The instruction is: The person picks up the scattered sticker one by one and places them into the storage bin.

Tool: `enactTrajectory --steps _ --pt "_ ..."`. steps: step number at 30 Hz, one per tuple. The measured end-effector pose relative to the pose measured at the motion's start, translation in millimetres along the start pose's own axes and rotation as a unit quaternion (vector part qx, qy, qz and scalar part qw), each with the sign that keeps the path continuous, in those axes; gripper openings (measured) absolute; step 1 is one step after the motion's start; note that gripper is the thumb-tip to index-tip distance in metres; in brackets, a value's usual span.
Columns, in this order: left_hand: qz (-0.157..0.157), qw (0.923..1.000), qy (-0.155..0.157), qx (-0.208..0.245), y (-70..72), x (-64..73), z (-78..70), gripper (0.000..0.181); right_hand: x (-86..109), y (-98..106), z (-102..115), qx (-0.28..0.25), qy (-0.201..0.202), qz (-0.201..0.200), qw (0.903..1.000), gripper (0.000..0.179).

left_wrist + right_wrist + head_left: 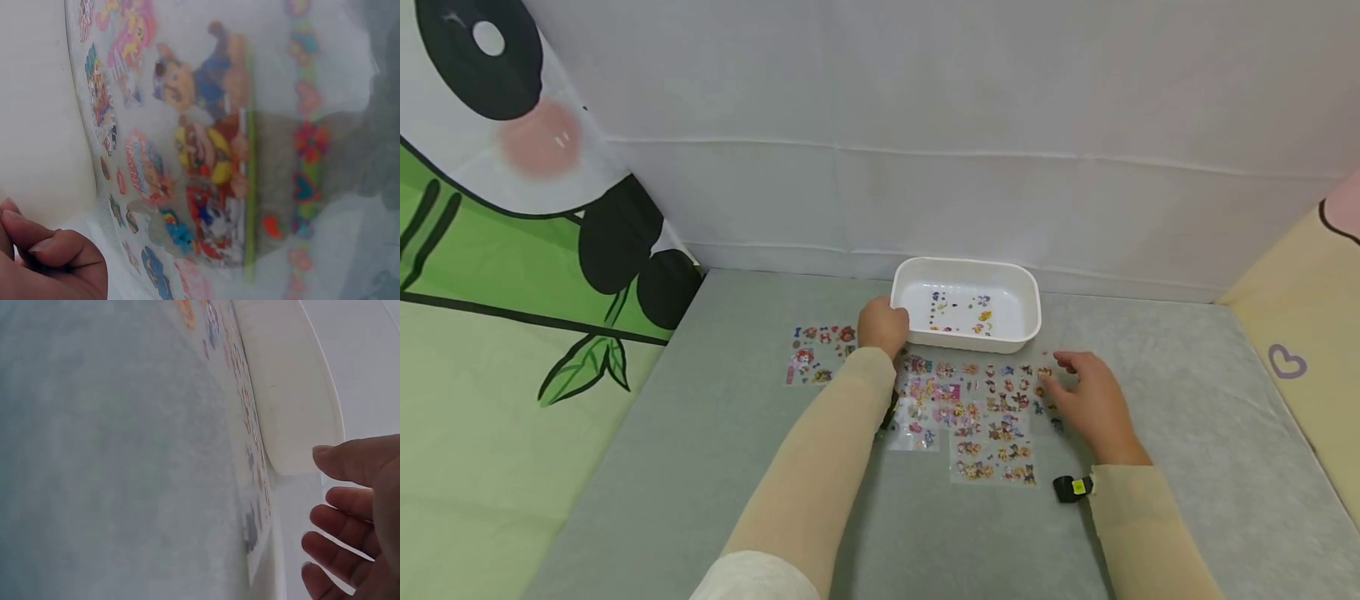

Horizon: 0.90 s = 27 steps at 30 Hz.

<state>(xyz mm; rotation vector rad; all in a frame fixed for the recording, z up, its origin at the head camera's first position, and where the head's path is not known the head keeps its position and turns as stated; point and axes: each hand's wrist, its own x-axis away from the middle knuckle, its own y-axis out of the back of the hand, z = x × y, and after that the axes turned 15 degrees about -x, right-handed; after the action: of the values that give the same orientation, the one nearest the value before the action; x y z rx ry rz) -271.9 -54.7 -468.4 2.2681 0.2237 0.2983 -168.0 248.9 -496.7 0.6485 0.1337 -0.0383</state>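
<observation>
My left hand [882, 327] grips the near left corner of a white plastic tray [964, 342], its fingers curled at the rim. In the left wrist view those fingers [59, 247] bend right against the tray's pale wall. Inside the tray, small colourful stickers [985, 316] show against the white bottom. My right hand [1097, 406] hovers with loosely spread fingers at the right end of the clear sticker sheets [992, 472], holding nothing. From the right wrist, its thumb [334, 464] overlaps the tray's end.
Several transparent sheets printed with cartoon characters overlap in front of the tray. Another sticker sheet [805, 357] lies left of my left hand, partly hidden by it. Grey cloth [715, 483] covers the table, and a white fabric wall [970, 192] rises behind the tray.
</observation>
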Motion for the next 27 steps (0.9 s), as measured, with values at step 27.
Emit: enactTrajectory --steps 27 --pt "0.007 1.0 0.001 0.001 2.7 0.3 -1.5 0.033 -16.6 -0.9 1.3 0.066 -0.019 0.115 0.9909 0.061"
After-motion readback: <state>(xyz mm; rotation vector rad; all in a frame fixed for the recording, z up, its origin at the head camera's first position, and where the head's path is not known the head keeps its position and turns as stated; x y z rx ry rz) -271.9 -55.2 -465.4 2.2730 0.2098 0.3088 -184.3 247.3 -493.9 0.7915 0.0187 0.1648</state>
